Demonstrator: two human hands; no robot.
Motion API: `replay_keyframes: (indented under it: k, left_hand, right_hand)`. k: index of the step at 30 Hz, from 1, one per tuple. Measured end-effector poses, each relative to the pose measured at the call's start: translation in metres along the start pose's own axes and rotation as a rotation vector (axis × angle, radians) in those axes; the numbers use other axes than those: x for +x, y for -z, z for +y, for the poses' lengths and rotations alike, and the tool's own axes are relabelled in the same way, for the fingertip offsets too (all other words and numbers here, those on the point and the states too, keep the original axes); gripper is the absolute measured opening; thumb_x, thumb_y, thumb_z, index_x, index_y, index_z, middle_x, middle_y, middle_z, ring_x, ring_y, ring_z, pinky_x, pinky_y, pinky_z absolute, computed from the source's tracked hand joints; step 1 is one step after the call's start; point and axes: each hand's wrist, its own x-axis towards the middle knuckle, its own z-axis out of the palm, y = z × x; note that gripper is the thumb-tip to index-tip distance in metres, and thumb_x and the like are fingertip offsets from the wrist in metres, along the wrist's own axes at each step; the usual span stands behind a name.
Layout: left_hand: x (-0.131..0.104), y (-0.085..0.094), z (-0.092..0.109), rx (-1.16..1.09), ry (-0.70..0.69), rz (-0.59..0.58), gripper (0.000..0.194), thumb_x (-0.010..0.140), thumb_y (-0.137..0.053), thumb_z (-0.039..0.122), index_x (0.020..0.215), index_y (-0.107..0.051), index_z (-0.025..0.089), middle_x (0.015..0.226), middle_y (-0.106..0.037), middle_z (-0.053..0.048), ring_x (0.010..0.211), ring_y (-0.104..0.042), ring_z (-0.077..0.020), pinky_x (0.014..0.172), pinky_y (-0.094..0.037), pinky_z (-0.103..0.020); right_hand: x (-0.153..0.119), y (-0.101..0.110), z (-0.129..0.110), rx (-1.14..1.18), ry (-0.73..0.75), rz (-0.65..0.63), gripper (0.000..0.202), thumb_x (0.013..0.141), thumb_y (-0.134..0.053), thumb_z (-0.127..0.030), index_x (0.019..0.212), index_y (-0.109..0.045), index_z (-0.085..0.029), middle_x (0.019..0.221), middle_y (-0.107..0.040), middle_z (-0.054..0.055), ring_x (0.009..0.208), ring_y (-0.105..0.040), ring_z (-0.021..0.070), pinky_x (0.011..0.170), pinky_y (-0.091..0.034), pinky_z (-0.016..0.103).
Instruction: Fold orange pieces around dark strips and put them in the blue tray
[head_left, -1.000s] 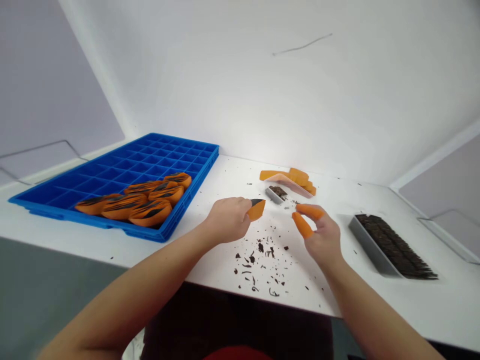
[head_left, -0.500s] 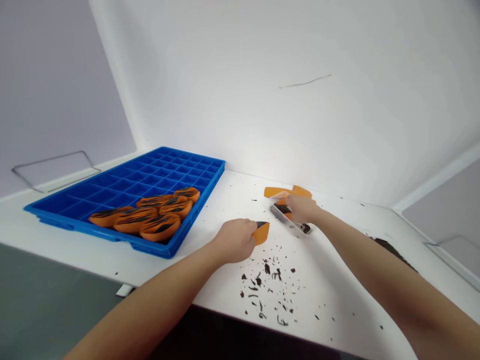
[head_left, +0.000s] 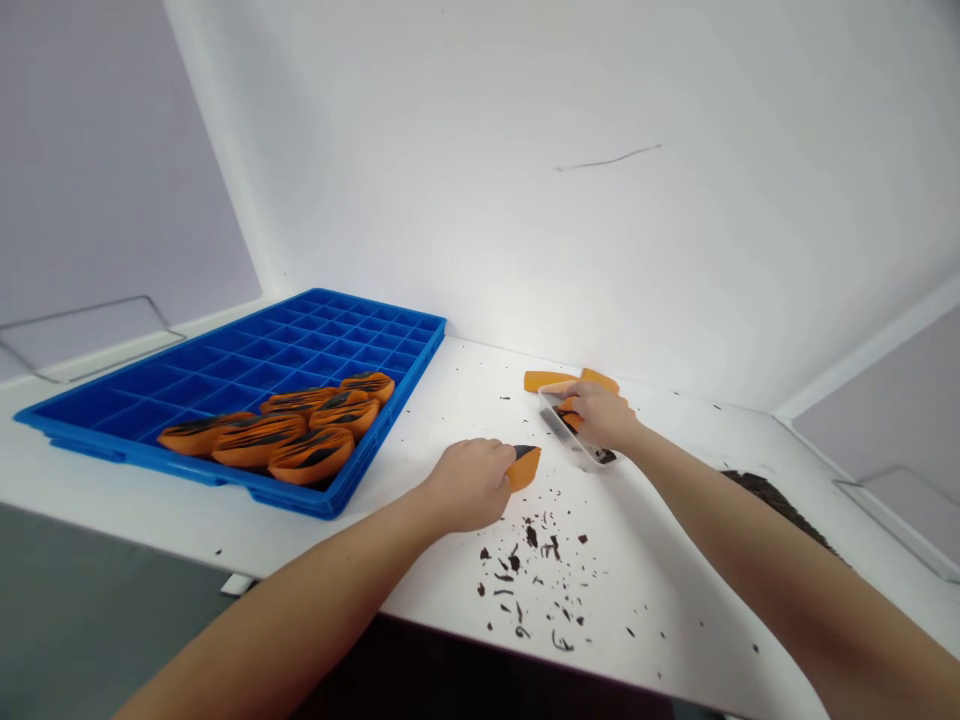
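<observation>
A white table [head_left: 442,582] fills the lower middle of the frame, its front edge slanting down to the right, with dark shadow under it and a grey floor [head_left: 97,610] at lower left. A pale back wall [head_left: 480,150] rises behind, brightest near the centre, with a thin dark line [head_left: 609,161] on it in the upper right. Lilac-grey side panels [head_left: 90,150] close the space at left and right, and a bent wire frame [head_left: 75,312] stands out against the left one.

Near the centre, the left hand [head_left: 472,485] is closed around an orange packet [head_left: 523,470] with a dark top, held above the table. To its right, the right hand [head_left: 600,412] reaches into a small clear container [head_left: 571,448] holding dark bits; its fingertips are covered in orange, and whether they grip anything cannot be told. Orange sheets [head_left: 544,381] lie just behind that container.

Dark crumbs and slivers [head_left: 532,537] are strewn over the table in the lower centre, below the left hand. At right, partly hidden by the right forearm, lies a mass of dark strips [head_left: 784,508]. A blue compartment tray [head_left: 339,497] takes up the left side of the table, with orange bundles [head_left: 259,440] with black layers grouped in its near right part.
</observation>
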Motion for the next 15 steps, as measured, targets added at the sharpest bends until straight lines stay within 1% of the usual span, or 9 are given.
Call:
replay_keyframes:
  k: [2, 4, 5, 7, 9, 11, 13, 14, 15]
  left_hand:
    - [0.0, -0.001, -0.001, 0.002, -0.002, -0.005, 0.008, 0.079, -0.041, 0.017, 0.073, -0.046, 0.019, 0.077, -0.059, -0.004, 0.068, -0.054, -0.0179, 0.055, -0.035, -0.029]
    - [0.0, -0.001, -0.001, 0.005, -0.004, -0.012, 0.008, 0.079, -0.041, 0.018, 0.074, -0.047, 0.018, 0.079, -0.06, -0.005, 0.07, -0.055, -0.0181, 0.056, -0.036, -0.03]
    - [0.001, -0.001, 0.0, 0.006, -0.009, -0.016, 0.007, 0.079, -0.041, 0.018, 0.075, -0.048, 0.018, 0.08, -0.06, -0.005, 0.07, -0.055, -0.0183, 0.057, -0.037, -0.03]
    - [0.001, -0.001, 0.001, 0.01, -0.021, -0.023, 0.007, 0.079, -0.042, 0.019, 0.076, -0.048, 0.018, 0.081, -0.06, -0.005, 0.072, -0.055, -0.0187, 0.057, -0.038, -0.03]
    - [0.001, 0.0, 0.003, 0.01, -0.04, -0.034, 0.006, 0.079, -0.043, 0.019, 0.077, -0.048, 0.018, 0.08, -0.06, -0.005, 0.072, -0.055, -0.019, 0.057, -0.038, -0.03]
    - [0.002, 0.001, 0.007, 0.005, -0.055, -0.043, 0.005, 0.079, -0.043, 0.019, 0.077, -0.049, 0.018, 0.08, -0.059, -0.005, 0.071, -0.055, -0.0192, 0.057, -0.038, -0.03]
    - [0.003, 0.001, 0.009, -0.001, -0.069, -0.049, 0.006, 0.079, -0.043, 0.019, 0.078, -0.048, 0.018, 0.08, -0.059, -0.005, 0.071, -0.055, -0.0195, 0.056, -0.038, -0.03]
    - [0.003, 0.002, 0.01, -0.003, -0.076, -0.049, 0.006, 0.079, -0.043, 0.02, 0.078, -0.048, 0.018, 0.08, -0.059, -0.005, 0.071, -0.055, -0.0197, 0.056, -0.037, -0.03]
    - [0.003, 0.001, 0.011, -0.005, -0.08, -0.048, 0.006, 0.079, -0.042, 0.02, 0.078, -0.048, 0.019, 0.08, -0.059, -0.005, 0.071, -0.055, -0.0197, 0.055, -0.037, -0.03]
  right_hand:
    - [-0.002, 0.004, 0.005, 0.02, -0.034, 0.05, 0.022, 0.082, -0.05, -0.026, 0.091, -0.07, -0.028, 0.115, -0.058, 0.003, 0.107, -0.051, 0.0248, 0.069, -0.051, 0.033]
    - [-0.008, 0.01, 0.008, 0.044, -0.098, 0.124, 0.023, 0.082, -0.05, -0.028, 0.094, -0.069, -0.025, 0.116, -0.057, 0.006, 0.109, -0.05, 0.0277, 0.073, -0.051, 0.039]
    - [-0.012, 0.014, 0.009, 0.051, -0.137, 0.162, 0.024, 0.083, -0.049, -0.029, 0.097, -0.068, -0.023, 0.117, -0.056, 0.007, 0.108, -0.05, 0.0282, 0.076, -0.051, 0.041]
    - [-0.026, 0.022, 0.003, 0.126, -0.197, 0.272, 0.026, 0.084, -0.048, -0.031, 0.101, -0.065, -0.021, 0.115, -0.056, 0.008, 0.105, -0.053, 0.0262, 0.081, -0.051, 0.042]
    - [-0.043, 0.029, -0.01, 0.319, -0.189, 0.424, 0.024, 0.086, -0.048, -0.032, 0.102, -0.063, -0.023, 0.111, -0.058, 0.006, 0.101, -0.056, 0.0223, 0.084, -0.05, 0.041]
    - [-0.06, 0.031, -0.03, 0.551, -0.099, 0.543, 0.02, 0.086, -0.05, -0.033, 0.099, -0.063, -0.026, 0.108, -0.06, 0.003, 0.099, -0.058, 0.0202, 0.087, -0.048, 0.042]
    - [-0.071, 0.028, -0.05, 0.682, -0.007, 0.558, 0.016, 0.085, -0.052, -0.032, 0.096, -0.063, -0.027, 0.107, -0.061, 0.003, 0.102, -0.057, 0.0206, 0.091, -0.046, 0.044]
    - [-0.074, 0.025, -0.058, 0.71, 0.005, 0.546, 0.015, 0.085, -0.053, -0.031, 0.094, -0.063, -0.026, 0.107, -0.061, 0.003, 0.105, -0.056, 0.0212, 0.092, -0.045, 0.044]
    - [-0.074, 0.021, -0.064, 0.725, -0.02, 0.532, 0.015, 0.084, -0.052, -0.031, 0.092, -0.064, -0.025, 0.105, -0.062, 0.004, 0.106, -0.055, 0.0219, 0.092, -0.044, 0.044]
